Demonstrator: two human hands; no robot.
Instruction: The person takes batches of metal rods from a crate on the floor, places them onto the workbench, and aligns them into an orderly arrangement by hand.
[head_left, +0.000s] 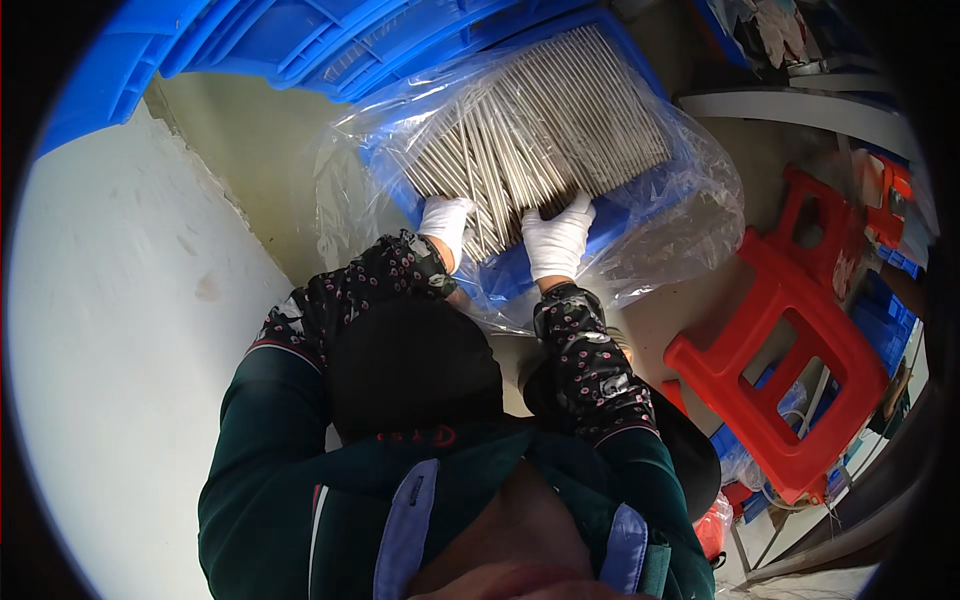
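Note:
A blue crate [620,215] lined with a clear plastic bag [690,200] holds a thick layer of several long thin metal rods [545,120]. My left hand [446,225], in a white glove, rests on the near ends of the rods at the crate's near left side. My right hand [558,240], also gloved in white, presses on the near ends of the rods slightly to the right, fingers spread over them. Both forearms wear dark patterned sleeves. Whether either hand grips any rods is hidden by the gloves and the bundle.
A white wall [130,330] fills the left. Stacked blue crates [300,40] stand beyond the rod crate. A red plastic stool [790,340] lies on its side at the right, with more blue bins and clutter behind it. The floor [250,160] is grey concrete.

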